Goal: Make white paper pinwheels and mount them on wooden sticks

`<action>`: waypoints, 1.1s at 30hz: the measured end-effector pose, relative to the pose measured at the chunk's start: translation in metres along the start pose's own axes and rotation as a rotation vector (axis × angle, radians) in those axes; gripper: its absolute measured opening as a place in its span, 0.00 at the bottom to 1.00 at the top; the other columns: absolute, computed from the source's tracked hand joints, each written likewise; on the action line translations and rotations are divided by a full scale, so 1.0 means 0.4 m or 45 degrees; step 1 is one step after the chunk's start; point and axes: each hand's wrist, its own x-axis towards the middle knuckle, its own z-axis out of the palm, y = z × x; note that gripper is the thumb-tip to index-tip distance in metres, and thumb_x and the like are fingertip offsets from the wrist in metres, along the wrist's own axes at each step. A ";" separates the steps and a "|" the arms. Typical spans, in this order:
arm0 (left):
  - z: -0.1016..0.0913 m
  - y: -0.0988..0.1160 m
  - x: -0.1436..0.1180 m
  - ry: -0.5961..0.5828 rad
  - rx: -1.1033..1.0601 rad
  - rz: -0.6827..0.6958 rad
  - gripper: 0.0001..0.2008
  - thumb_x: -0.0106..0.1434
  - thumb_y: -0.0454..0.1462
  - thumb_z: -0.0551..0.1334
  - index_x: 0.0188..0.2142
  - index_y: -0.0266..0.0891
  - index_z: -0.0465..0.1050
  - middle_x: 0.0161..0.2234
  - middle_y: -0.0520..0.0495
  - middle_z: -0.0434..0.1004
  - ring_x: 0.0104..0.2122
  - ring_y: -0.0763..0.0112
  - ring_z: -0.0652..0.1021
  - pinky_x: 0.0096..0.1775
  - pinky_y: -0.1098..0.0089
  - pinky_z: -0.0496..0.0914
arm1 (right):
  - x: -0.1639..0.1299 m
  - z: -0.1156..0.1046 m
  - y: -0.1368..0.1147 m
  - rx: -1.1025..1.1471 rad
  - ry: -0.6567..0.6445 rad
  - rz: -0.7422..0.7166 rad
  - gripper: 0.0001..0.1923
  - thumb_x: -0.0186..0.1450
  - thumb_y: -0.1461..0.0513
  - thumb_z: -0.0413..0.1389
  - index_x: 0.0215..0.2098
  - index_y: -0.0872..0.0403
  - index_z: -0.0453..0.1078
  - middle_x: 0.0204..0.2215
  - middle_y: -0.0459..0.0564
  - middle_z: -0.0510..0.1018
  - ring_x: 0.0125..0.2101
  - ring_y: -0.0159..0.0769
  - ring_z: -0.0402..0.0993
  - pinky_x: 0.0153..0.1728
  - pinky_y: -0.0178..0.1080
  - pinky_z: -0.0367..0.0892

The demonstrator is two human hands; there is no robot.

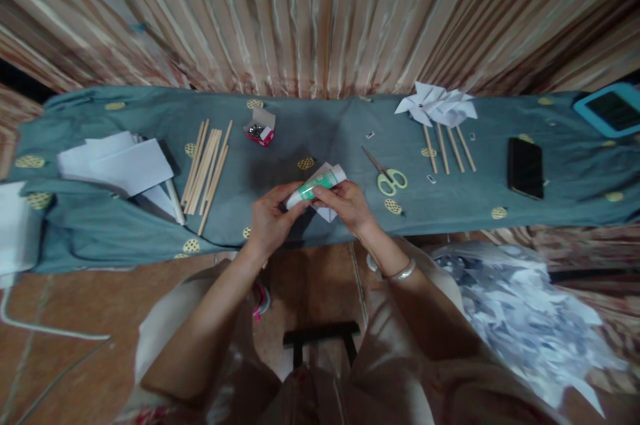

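Observation:
A white glue stick with a green label (320,186) lies slantwise between my two hands. My left hand (273,217) is closed around its lower left end. My right hand (349,206) grips the right part, with the thumb pressed on the label. Beneath them a white piece of folded paper (327,213) rests on the cloth, partly hidden by the glue stick and my fingers. Green-handled scissors (387,175) lie open just right of my right hand. Beyond my left hand stands a small red and white box (261,128) of metal pins.
Several wooden sticks (206,168) and white paper sheets (120,165) lie on the left. White paper pinwheels (440,105) on sticks lie at the back right, near a black phone (525,168) and a blue-framed device (610,110). Paper scraps (525,311) fill a bag below right.

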 end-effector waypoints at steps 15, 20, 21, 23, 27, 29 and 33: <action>-0.121 -0.070 0.050 0.195 0.788 0.130 0.18 0.65 0.46 0.60 0.48 0.38 0.77 0.45 0.39 0.82 0.44 0.54 0.81 0.49 0.59 0.73 | -0.088 -0.139 0.019 -1.437 -0.066 -0.805 0.13 0.70 0.62 0.50 0.44 0.51 0.77 0.48 0.55 0.80 0.48 0.44 0.75 0.55 0.52 0.68; -0.101 -0.063 0.045 0.178 0.865 0.339 0.19 0.62 0.43 0.65 0.52 0.40 0.74 0.53 0.38 0.77 0.54 0.47 0.74 0.55 0.47 0.67 | -0.099 -0.147 0.021 -1.559 -0.113 -0.810 0.14 0.70 0.64 0.49 0.46 0.52 0.76 0.51 0.56 0.78 0.50 0.45 0.73 0.56 0.52 0.68; -0.087 -0.054 0.039 0.134 0.853 0.414 0.20 0.61 0.42 0.66 0.53 0.42 0.74 0.56 0.39 0.74 0.56 0.46 0.72 0.56 0.46 0.66 | -0.100 -0.148 0.020 -1.562 -0.111 -0.811 0.14 0.70 0.64 0.49 0.46 0.52 0.76 0.51 0.55 0.79 0.50 0.44 0.73 0.56 0.52 0.68; -0.054 -0.038 0.025 -0.060 0.786 0.543 0.17 0.63 0.38 0.65 0.52 0.44 0.74 0.58 0.42 0.74 0.58 0.50 0.71 0.57 0.48 0.66 | -0.100 -0.148 0.018 -1.559 -0.105 -0.814 0.14 0.70 0.64 0.49 0.46 0.53 0.76 0.50 0.56 0.79 0.50 0.44 0.73 0.56 0.51 0.69; 0.002 -0.024 0.006 -0.336 0.683 0.591 0.11 0.67 0.36 0.61 0.47 0.44 0.78 0.52 0.43 0.78 0.55 0.53 0.73 0.54 0.50 0.69 | -0.100 -0.147 0.016 -1.534 -0.101 -0.795 0.13 0.69 0.65 0.50 0.45 0.53 0.77 0.50 0.56 0.79 0.50 0.45 0.73 0.54 0.51 0.69; 0.014 -0.029 0.007 -0.374 0.681 0.587 0.10 0.68 0.37 0.60 0.45 0.45 0.79 0.49 0.44 0.80 0.54 0.54 0.74 0.54 0.51 0.68 | -0.099 -0.147 0.015 -1.523 -0.100 -0.781 0.13 0.69 0.65 0.50 0.44 0.52 0.76 0.49 0.55 0.79 0.49 0.44 0.74 0.54 0.51 0.69; 0.018 -0.042 0.015 -0.402 0.690 0.620 0.11 0.70 0.40 0.58 0.45 0.44 0.79 0.46 0.45 0.81 0.53 0.58 0.75 0.53 0.55 0.68 | -0.095 -0.148 0.014 -1.498 -0.100 -0.784 0.12 0.69 0.65 0.50 0.43 0.52 0.76 0.48 0.54 0.80 0.48 0.43 0.74 0.54 0.51 0.68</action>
